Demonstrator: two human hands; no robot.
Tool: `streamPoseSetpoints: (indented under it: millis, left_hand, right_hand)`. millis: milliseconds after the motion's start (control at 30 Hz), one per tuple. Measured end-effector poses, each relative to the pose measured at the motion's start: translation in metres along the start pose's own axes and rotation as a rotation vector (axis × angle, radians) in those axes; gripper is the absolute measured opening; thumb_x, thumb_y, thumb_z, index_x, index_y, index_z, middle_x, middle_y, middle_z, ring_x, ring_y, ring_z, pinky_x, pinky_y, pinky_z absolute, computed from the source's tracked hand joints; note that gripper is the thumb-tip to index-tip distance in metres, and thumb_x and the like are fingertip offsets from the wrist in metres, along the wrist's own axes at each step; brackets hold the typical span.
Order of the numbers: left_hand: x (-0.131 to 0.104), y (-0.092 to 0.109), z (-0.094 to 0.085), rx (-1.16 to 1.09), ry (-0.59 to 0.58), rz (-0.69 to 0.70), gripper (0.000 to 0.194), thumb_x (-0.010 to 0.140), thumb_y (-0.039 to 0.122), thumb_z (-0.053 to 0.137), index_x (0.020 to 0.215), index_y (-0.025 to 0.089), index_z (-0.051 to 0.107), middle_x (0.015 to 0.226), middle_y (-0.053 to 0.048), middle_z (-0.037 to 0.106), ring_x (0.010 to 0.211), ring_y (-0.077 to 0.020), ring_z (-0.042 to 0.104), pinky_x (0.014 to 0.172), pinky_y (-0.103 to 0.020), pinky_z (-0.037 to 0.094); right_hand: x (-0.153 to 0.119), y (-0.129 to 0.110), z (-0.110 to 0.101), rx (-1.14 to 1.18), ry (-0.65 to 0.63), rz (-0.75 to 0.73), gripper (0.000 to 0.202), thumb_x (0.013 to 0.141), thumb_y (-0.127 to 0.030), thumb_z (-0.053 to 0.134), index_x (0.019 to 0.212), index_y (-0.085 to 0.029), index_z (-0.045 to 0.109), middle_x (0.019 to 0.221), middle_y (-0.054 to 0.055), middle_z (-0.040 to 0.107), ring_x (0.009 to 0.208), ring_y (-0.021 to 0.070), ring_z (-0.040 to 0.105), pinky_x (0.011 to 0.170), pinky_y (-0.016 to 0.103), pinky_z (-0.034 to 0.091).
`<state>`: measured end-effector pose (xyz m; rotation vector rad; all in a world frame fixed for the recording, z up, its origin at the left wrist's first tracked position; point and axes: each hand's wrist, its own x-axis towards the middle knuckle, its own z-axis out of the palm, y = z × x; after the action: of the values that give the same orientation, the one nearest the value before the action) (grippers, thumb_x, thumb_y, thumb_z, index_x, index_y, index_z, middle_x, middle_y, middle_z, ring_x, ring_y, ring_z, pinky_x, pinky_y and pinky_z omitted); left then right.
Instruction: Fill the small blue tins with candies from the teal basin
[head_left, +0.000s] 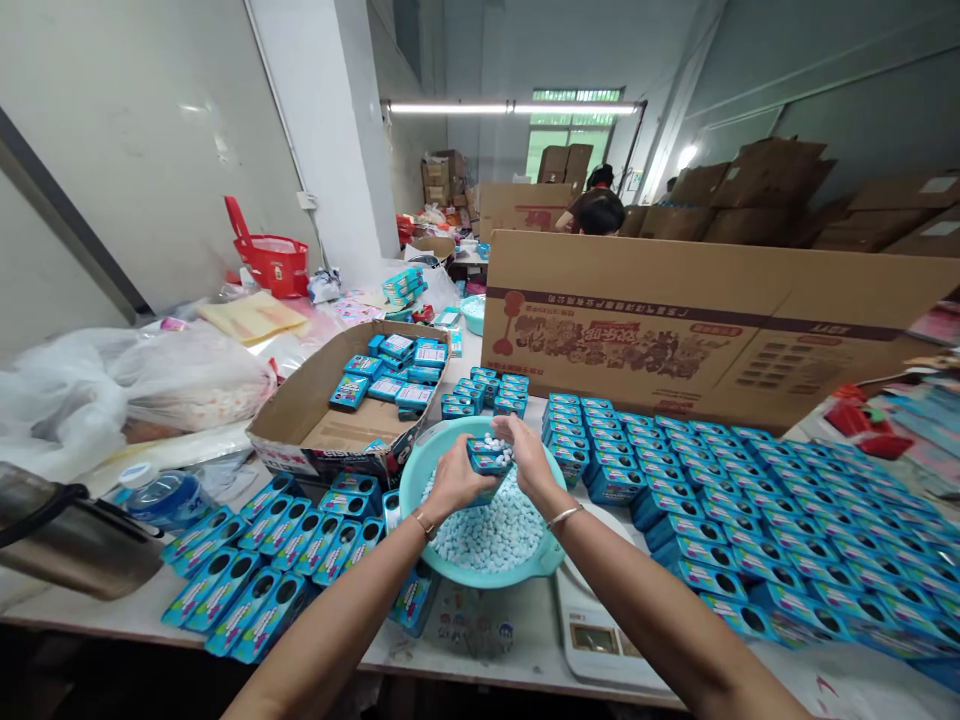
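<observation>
Over the turquoise basin (409, 490), my left hand (459, 478) is closed around a small blue carton (489, 455). My right hand (529, 460) is cupped against the carton's right side and top, with white pellet-like candies (501, 446) under its fingers at the carton's opening. A heap of pale blue and white candies (491, 535) fills much of the basin below both hands. To the right of the basin, partly behind my right forearm, is a white digital scale (589, 640).
Rows of blue cartons (735, 510) cover the table's right side. More cartons (300, 530) stand at left, by a metal flask (82, 540) and plastic bottle (169, 497). An open cardboard box (330, 430) holds cartons. A tall cardboard panel (675, 330) stands behind; people (600, 210) are beyond.
</observation>
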<state>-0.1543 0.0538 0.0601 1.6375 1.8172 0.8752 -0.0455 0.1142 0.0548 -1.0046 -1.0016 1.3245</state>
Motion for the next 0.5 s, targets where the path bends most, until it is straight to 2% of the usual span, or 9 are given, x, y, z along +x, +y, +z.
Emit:
streamPoseSetpoints:
  millis: [167, 300, 400, 500]
  left_hand:
    - [-0.0020, -0.0042, -0.0005, -0.064, -0.003, 0.033, 0.071, 0.057, 0.026, 0.081, 0.121, 0.020, 0.050, 0.104, -0.006, 0.071, 0.098, -0.0281, 0.068, 0.085, -0.036, 0.052]
    - [-0.0044, -0.0066, 0.0001, -0.131, -0.018, 0.052, 0.071, 0.056, 0.023, 0.081, 0.120, 0.020, 0.050, 0.105, -0.004, 0.070, 0.096, -0.0258, 0.068, 0.085, -0.036, 0.053]
    - [-0.0058, -0.0087, 0.0015, -0.191, -0.022, 0.062, 0.073, 0.054, 0.024, 0.082, 0.120, 0.019, 0.049, 0.104, -0.003, 0.070, 0.096, -0.0249, 0.068, 0.085, -0.035, 0.053]
    - [-0.0073, -0.0097, 0.0017, -0.264, -0.014, 0.069, 0.074, 0.054, 0.023, 0.082, 0.120, 0.019, 0.049, 0.106, -0.004, 0.069, 0.097, -0.0248, 0.067, 0.087, -0.037, 0.054]
  right_hand:
    - [-0.0014, -0.0033, -0.0061, -0.033, 0.011, 0.018, 0.039, 0.074, -0.059, 0.062, 0.078, -0.021, 0.071, 0.088, 0.007, 0.076, 0.095, 0.0275, 0.068, 0.091, 0.040, 0.050]
    - [-0.0006, -0.0053, -0.0071, -0.065, 0.015, 0.038, 0.036, 0.078, -0.055, 0.060, 0.073, -0.021, 0.070, 0.086, 0.008, 0.076, 0.095, 0.0272, 0.068, 0.088, 0.038, 0.051]
    - [-0.0027, -0.0042, -0.0074, -0.052, -0.003, 0.087, 0.039, 0.079, -0.058, 0.059, 0.075, -0.021, 0.070, 0.082, 0.008, 0.076, 0.093, 0.0266, 0.069, 0.087, 0.037, 0.051]
    - [-0.0067, -0.0038, -0.0079, -0.050, -0.004, 0.059, 0.041, 0.077, -0.061, 0.061, 0.075, -0.022, 0.071, 0.087, 0.007, 0.077, 0.096, 0.0263, 0.068, 0.087, 0.037, 0.050]
